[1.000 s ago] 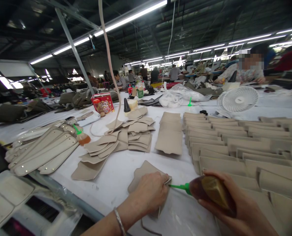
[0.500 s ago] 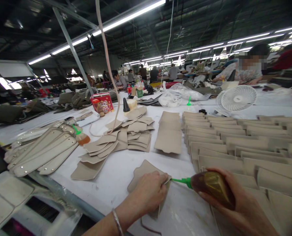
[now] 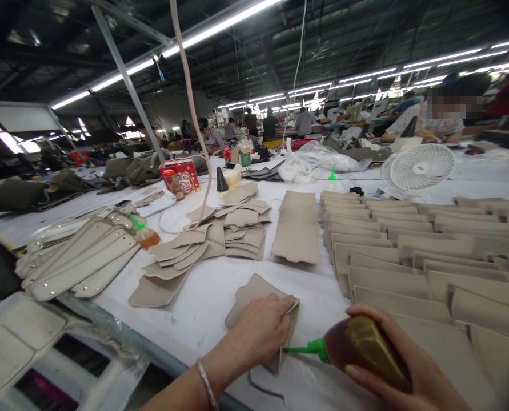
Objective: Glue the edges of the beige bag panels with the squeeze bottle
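My left hand [image 3: 265,325], with a silver bracelet on the wrist, grips a beige leather piece [image 3: 254,291] at its right side, over the white-covered table. My right hand [image 3: 408,362] is wrapped round a brown squeeze bottle [image 3: 363,348] lying on its side. The bottle's thin green nozzle [image 3: 305,349] points left, and its tip is at the lower right edge of the piece, just below my left fingers. Part of the piece is hidden under my left hand.
Rows of folded beige pieces [image 3: 387,279] fill the right. Loose pieces [image 3: 237,228], a second glue bottle [image 3: 146,235] and long straps [image 3: 87,257] lie left. Behind are a white fan [image 3: 419,166], a red box [image 3: 181,176] and a person [image 3: 434,123] across the table.
The bottle in my right hand has moved down and slightly left, its nozzle tip sliding from the piece's right corner to lower along its edge. My left hand stays on the piece.
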The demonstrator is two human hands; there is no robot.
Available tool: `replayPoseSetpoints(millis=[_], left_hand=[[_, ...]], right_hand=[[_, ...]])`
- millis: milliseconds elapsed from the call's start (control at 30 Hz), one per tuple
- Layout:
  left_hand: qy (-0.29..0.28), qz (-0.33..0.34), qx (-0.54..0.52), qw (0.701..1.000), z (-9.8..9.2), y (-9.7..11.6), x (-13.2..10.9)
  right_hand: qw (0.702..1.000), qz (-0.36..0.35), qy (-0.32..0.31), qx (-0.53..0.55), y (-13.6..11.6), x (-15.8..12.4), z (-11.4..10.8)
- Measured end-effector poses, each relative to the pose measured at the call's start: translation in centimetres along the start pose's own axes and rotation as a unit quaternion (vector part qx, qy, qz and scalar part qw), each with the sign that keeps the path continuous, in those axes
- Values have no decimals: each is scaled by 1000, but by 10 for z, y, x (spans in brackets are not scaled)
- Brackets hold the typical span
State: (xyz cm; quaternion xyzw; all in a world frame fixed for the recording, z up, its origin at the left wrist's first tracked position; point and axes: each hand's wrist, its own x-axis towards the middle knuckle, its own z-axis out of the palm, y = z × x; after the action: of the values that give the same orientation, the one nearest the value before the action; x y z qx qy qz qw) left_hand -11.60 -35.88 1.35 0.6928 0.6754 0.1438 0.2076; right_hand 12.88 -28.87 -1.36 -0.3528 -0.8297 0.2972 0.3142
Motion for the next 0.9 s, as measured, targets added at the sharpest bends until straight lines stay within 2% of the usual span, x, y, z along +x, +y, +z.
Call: replayPoseSetpoints(millis=[133, 267, 433, 567, 733, 900], left_hand=[[3, -2, -16, 1000, 3, -3, -2], [4, -7, -12, 1000, 1, -1, -4], [9, -9, -5, 1000, 0, 0, -6], [12, -10, -6, 1000, 2, -1, -7], [12, -15, 8, 1000, 2, 0, -10], [11, -15, 11, 1000, 1, 0, -10]], right_hand=[[1000, -4, 12, -22, 4, -4, 0], [1000, -7, -30, -4, 4, -11, 4], [999, 21, 32, -19, 0, -16, 9], [999, 31, -22, 20, -1, -21, 10], [998, 50, 28, 16, -7, -23, 11], [996, 68, -12, 59, -7, -21, 10]])
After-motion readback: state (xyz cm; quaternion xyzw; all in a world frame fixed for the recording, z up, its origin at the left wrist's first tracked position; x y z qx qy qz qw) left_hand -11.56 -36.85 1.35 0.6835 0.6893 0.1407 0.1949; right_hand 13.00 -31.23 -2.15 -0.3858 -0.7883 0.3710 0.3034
